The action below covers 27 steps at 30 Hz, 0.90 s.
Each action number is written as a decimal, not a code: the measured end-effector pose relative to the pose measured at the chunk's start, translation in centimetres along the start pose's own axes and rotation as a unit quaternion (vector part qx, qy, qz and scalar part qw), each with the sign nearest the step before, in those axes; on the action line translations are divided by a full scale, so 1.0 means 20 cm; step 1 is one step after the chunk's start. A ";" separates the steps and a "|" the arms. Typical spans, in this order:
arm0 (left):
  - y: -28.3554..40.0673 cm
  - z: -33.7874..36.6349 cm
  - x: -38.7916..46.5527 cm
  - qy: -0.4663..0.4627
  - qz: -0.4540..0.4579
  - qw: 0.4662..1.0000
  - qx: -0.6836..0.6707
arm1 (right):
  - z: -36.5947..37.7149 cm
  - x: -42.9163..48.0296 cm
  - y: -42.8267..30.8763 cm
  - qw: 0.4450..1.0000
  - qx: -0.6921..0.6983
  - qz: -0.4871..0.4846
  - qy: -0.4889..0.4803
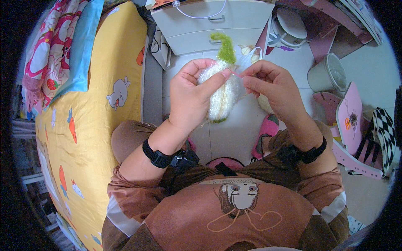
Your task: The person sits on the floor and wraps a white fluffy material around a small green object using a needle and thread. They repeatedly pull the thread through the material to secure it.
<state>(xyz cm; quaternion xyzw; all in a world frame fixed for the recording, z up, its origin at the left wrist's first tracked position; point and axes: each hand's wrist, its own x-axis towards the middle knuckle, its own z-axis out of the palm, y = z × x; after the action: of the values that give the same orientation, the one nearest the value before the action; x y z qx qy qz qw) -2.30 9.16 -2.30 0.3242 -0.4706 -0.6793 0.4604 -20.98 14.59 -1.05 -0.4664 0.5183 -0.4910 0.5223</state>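
Note:
A fuzzy white yarn piece [223, 94], knitted or crocheted, hangs in front of me, with a green curled stem-like part [227, 50] at its top and a bit of green at its lower end. My left hand [196, 86] grips it near the top, thumb across the front. Between the thumb and fingers of my right hand [267, 80] is a thin pink tool [236, 74], perhaps a crochet hook or needle, whose tip meets the white yarn by my left thumb. Loose strands run from the piece towards my right hand.
A bed with a yellow printed sheet [91, 109] stands at the left. White drawers [201, 31] are ahead, with a plastic bag [251, 55] on the floor before them. To the right are a grey bin [326, 73] and a pink board [351, 113] bearing orange-handled scissors [347, 123].

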 end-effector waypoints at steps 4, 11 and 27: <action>-0.01 -0.01 0.00 -0.030 -0.018 0.999 -0.020 | 0.00 0.00 0.01 1.000 0.028 -0.003 -0.013; -0.02 -0.04 0.02 -0.104 -0.066 0.989 -0.084 | 0.01 -0.02 -0.02 0.997 0.068 -0.025 0.015; -0.03 -0.04 0.02 -0.122 -0.075 0.985 -0.092 | -0.06 -0.01 -0.06 0.989 -0.011 -0.141 -0.039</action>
<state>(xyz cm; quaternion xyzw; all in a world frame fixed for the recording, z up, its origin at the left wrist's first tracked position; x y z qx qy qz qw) -1.83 8.64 -3.20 0.2294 -0.4328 -0.7869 0.3752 -22.24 14.73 0.06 -0.5590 0.4318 -0.5357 0.4627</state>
